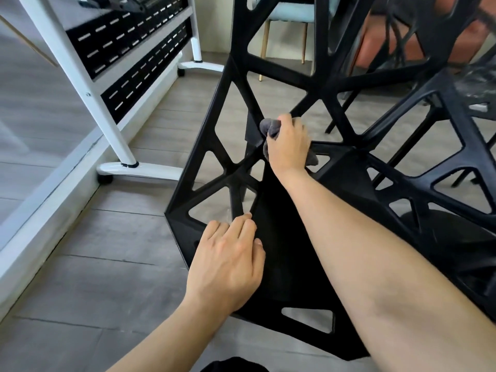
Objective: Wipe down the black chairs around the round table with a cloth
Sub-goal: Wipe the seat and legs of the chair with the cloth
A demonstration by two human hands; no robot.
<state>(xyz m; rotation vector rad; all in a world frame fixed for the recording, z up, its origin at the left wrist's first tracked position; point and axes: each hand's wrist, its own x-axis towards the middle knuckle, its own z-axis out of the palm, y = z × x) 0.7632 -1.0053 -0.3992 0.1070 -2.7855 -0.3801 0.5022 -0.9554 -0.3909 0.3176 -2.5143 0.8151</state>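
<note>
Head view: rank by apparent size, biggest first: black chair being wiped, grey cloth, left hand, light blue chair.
1. black chair
2. left hand, though it is nearest the camera
3. light blue chair, mostly hidden
4. grey cloth, bunched in the right hand

Two black chairs [281, 84] [434, 157], one grey cloth [269, 130] (bunched), two hands [228, 264] [288, 142]

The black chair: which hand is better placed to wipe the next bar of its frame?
The right hand. It already grips the grey cloth against the lattice bars of the black chair. The left hand holds no cloth; its fingers rest on the lower frame, probably steadying it.
</note>
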